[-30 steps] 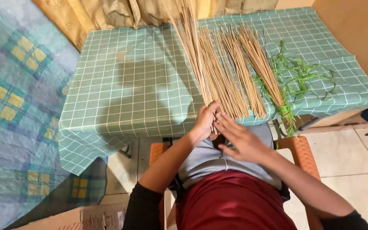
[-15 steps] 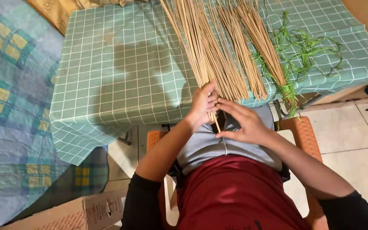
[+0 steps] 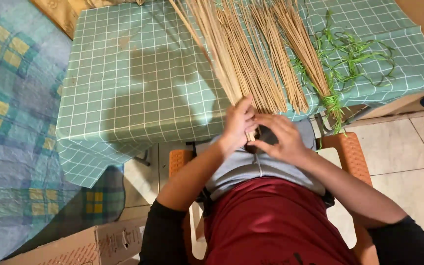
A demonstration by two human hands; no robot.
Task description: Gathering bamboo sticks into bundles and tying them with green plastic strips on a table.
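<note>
Where sticks overhang, green strips, box

Dry matt sticks, probably cane; glossy tablecloth.

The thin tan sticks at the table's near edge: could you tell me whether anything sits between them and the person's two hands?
Nothing visible does. The left hand already pinches the near end of a stick from the bundle of tan sticks, and the right hand meets it there. The green strips lie off to the side.
</note>
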